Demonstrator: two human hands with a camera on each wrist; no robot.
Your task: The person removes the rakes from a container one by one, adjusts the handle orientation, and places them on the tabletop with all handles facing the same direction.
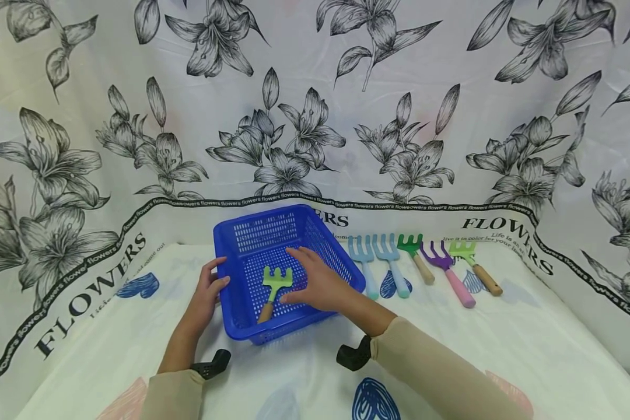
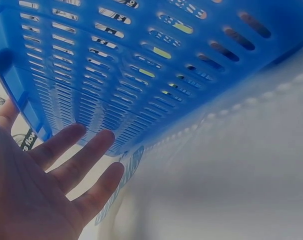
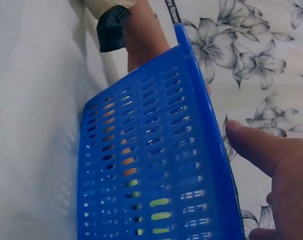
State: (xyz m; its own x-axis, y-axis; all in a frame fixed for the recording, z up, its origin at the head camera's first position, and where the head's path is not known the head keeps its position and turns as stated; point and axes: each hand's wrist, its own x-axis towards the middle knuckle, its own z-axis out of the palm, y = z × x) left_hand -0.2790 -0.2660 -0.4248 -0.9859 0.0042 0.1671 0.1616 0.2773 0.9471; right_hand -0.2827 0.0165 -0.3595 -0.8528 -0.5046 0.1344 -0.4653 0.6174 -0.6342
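A blue plastic basket (image 1: 299,322) with slotted walls stands slightly turned on the white cloth. Inside lies a small light-green hand rake (image 1: 277,281) with a wooden handle. At the basket's left side my left hand (image 1: 205,294) holds the rim, thumb at the edge; the left wrist view shows spread fingers (image 2: 94,150) along the outer wall. My right hand (image 1: 317,281) reaches over the right rim, thumb and fingers apart around nothing, just right of the rake. In the right wrist view, the right thumb (image 3: 256,145) appears beyond the basket's rim.
Right of the basket several hand rakes lie in a row: two light-blue ones (image 1: 367,271) (image 1: 394,268), a dark-green one (image 1: 417,259), a purple one with a pink handle (image 1: 454,277) and a light-green one (image 1: 478,265). A flower-printed cloth (image 1: 294,58) hangs behind.
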